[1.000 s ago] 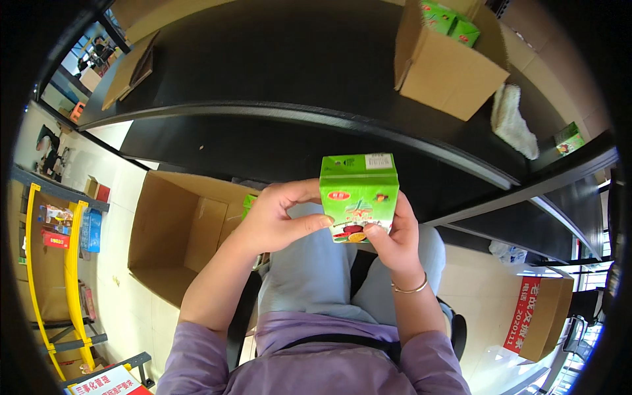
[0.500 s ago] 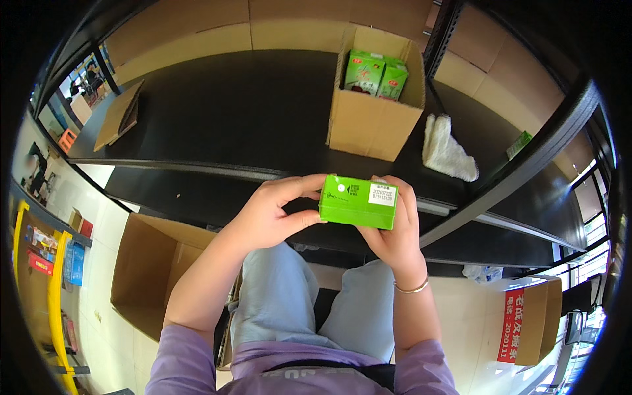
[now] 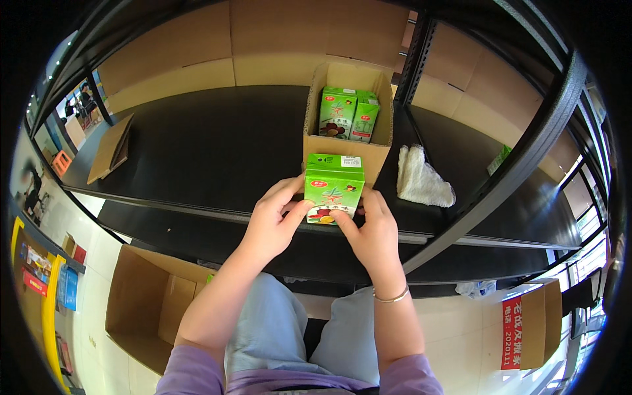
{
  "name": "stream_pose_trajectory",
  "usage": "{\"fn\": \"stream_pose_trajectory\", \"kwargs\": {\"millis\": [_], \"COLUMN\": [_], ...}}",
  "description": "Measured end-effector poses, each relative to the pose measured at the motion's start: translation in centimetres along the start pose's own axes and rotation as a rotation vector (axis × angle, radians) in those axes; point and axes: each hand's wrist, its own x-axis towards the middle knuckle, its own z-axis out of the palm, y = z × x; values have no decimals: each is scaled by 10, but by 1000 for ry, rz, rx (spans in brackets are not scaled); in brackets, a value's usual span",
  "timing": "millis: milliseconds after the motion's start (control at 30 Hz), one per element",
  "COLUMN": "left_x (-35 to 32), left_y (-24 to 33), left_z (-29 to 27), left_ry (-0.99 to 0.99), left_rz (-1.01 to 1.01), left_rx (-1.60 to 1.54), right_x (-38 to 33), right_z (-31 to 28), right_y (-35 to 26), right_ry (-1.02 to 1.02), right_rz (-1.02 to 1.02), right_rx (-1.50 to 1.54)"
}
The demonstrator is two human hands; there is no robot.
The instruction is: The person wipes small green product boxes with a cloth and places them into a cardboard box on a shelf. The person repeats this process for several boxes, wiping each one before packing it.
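Note:
Between my two hands is a green drink carton (image 3: 334, 187) with fruit pictures on its front. My left hand (image 3: 278, 212) grips its left side, the thumb at the lower front corner. On the other side my right hand (image 3: 372, 227) holds it, with the thumb against the lower front. The carton is in front of an open cardboard box (image 3: 376, 158) on the black shelf and hides part of the box's front wall. Inside the box, toward its left and middle, stand green cartons (image 3: 338, 113) of similar look.
White cloth gloves (image 3: 424, 181) lie on the shelf (image 3: 217, 145) right of the box. Folded cardboard (image 3: 110, 150) leans at the shelf's left end. A black upright (image 3: 487, 197) crosses at right. Below left, an open cardboard box (image 3: 141, 283) sits on the floor.
The carton has been tilted, so its printed front now shows below its top. Both hands have carried it toward the box on the shelf and now hold it lower on its sides.

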Motion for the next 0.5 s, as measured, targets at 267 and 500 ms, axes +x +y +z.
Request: {"fn": "stream_pose_trajectory", "kwargs": {"millis": [267,500], "left_x": [-10,-30], "left_y": [-4,-14], "left_z": [18,29], "left_ry": [203,386], "left_rz": [130,239], "left_rx": [288,104], "right_x": [-5,-8], "right_z": [11,-1], "right_y": [-1,-4], "right_ry": [31,51], "right_rz": [3,-29], "right_rx": [-180,-36]}}
